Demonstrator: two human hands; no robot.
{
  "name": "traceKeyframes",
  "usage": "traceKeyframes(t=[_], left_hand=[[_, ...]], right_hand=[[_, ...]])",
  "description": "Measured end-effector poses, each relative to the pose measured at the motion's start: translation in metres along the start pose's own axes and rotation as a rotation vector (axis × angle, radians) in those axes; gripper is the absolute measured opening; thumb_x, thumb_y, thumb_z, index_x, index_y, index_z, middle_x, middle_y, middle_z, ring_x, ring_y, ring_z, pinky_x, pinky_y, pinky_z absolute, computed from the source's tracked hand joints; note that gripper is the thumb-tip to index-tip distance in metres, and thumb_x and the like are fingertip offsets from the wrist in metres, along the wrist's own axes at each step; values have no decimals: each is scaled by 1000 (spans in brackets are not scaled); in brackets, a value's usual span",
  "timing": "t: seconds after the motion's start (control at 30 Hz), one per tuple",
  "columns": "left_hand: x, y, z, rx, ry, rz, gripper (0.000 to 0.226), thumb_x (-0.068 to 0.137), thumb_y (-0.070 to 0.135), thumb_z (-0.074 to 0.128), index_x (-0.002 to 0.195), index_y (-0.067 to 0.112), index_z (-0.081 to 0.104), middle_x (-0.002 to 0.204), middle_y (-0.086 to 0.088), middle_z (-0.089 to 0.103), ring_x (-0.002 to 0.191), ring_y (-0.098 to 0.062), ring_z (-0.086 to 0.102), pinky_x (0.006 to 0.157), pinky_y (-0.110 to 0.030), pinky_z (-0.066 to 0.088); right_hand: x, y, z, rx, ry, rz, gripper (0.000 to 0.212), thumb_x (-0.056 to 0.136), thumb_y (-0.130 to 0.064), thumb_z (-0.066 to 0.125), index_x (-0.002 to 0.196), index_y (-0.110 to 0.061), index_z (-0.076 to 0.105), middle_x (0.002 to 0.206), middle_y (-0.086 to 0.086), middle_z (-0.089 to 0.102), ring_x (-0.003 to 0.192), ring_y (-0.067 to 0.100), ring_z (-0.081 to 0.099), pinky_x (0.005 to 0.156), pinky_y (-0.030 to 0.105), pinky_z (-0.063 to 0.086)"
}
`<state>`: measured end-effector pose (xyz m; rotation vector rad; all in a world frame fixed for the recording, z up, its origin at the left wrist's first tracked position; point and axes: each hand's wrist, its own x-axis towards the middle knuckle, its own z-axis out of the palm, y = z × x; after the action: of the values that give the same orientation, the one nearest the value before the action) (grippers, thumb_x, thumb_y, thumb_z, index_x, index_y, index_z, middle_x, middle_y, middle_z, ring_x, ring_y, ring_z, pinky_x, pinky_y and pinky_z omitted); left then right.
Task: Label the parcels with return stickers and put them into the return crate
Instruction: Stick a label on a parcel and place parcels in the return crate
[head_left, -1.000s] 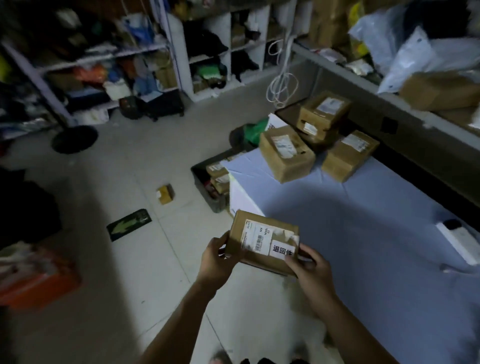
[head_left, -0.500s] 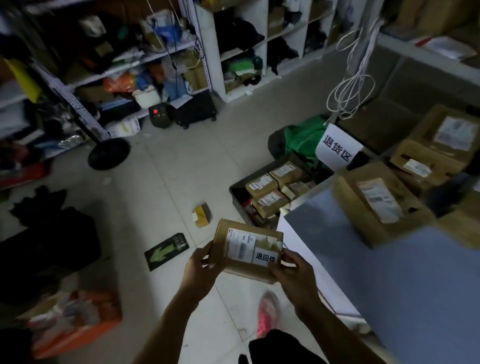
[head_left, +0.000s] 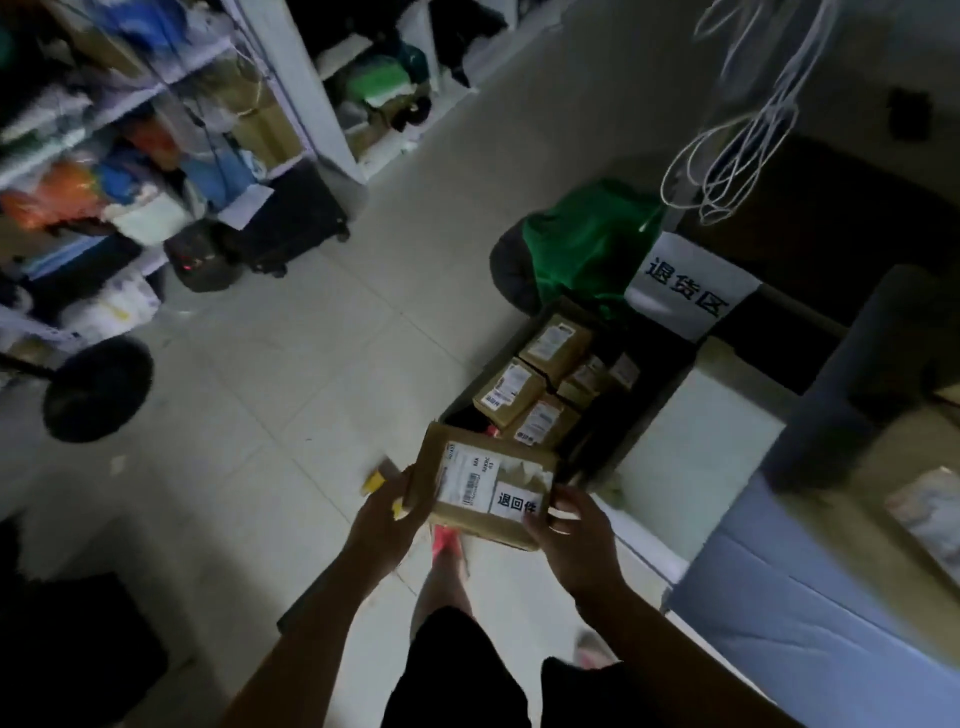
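I hold a brown cardboard parcel (head_left: 470, 486) in both hands above the floor. It carries a shipping label and a white return sticker (head_left: 516, 503) with black characters. My left hand (head_left: 387, 512) grips its left edge and my right hand (head_left: 576, 530) grips its right edge. Just beyond the parcel stands the dark return crate (head_left: 649, 410) on the floor, with several labelled brown parcels (head_left: 511, 392) inside. A white sign (head_left: 688, 283) with black characters hangs behind the crate.
The table with a blue cover (head_left: 810, 613) is at my right, a brown box (head_left: 914, 467) on it. A green bag (head_left: 587, 244) lies behind the crate. Cluttered shelves (head_left: 130, 156) line the far left, a round black stand base (head_left: 96, 389) near them. White cables (head_left: 727, 130) hang overhead.
I have turned left away from the table and stepped toward the crate, carrying the parcel in both hands. The crate now lies directly beyond the parcel.
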<state>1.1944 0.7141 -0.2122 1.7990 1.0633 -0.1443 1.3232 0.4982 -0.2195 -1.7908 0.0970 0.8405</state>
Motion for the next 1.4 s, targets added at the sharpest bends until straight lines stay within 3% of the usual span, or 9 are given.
traceKeyframes(t=[0.17,0.33,0.43,0.57,0.67,0.77,0.9,1.1,1.4], left_hand=[[147,-23,-3,179,-265,113,60,93,68,52,144,37,51,128,9,65,113,-7,63,94,-32,55],[280,-64,31,302,-370,126,47,97,46,60,134,17,59,121,2,64,96,-11,66,62,-12,48],[353,-101,63,394,-415,159,37,99,39,61,126,13,60,119,5,59,99,-12,61,71,-14,48],[447,-167,103,509,-419,213,39,92,44,62,108,8,65,101,-11,66,88,-25,68,78,-44,59],[486,-193,122,528,-418,260,35,98,37,62,117,7,63,107,-8,67,93,-18,65,75,-23,54],[506,-205,128,521,-435,330,36,99,35,61,123,8,64,111,-1,69,96,-12,65,75,-12,50],[500,-226,121,518,-448,323,36,95,30,66,124,8,63,115,-4,71,106,-15,66,88,-37,60],[491,-218,119,528,-316,330,40,87,28,77,119,6,68,112,-5,74,99,-17,71,82,-41,62],[435,-77,70,694,-283,508,55,94,39,68,140,11,56,136,-10,62,125,-26,59,103,-41,50]], right_hand=[[90,23,54,66,184,188,44,79,-14,86,103,-43,63,106,-8,73,92,13,74,84,39,63],[191,85,102,116,279,335,41,81,-10,84,114,-30,69,103,-7,74,98,19,74,92,47,60],[256,138,130,135,307,385,50,77,-9,85,119,-28,69,102,-11,76,99,12,73,91,47,60],[342,214,171,125,343,361,44,79,-18,86,117,-30,69,102,-12,77,97,7,73,86,44,62],[372,242,187,86,431,340,31,78,-31,88,102,-34,69,95,-11,77,88,5,73,80,38,63],[382,248,193,27,436,276,38,77,-29,89,102,-40,62,97,-13,75,90,2,73,79,32,63],[386,252,197,-63,414,295,45,75,-20,91,108,-29,61,95,-16,73,90,-1,71,80,34,64],[386,248,197,-157,359,301,50,72,-32,92,113,-21,65,98,-12,76,88,2,73,79,36,64],[330,142,139,-373,328,163,45,79,-25,86,120,-19,66,111,-4,73,96,10,70,77,24,57]])
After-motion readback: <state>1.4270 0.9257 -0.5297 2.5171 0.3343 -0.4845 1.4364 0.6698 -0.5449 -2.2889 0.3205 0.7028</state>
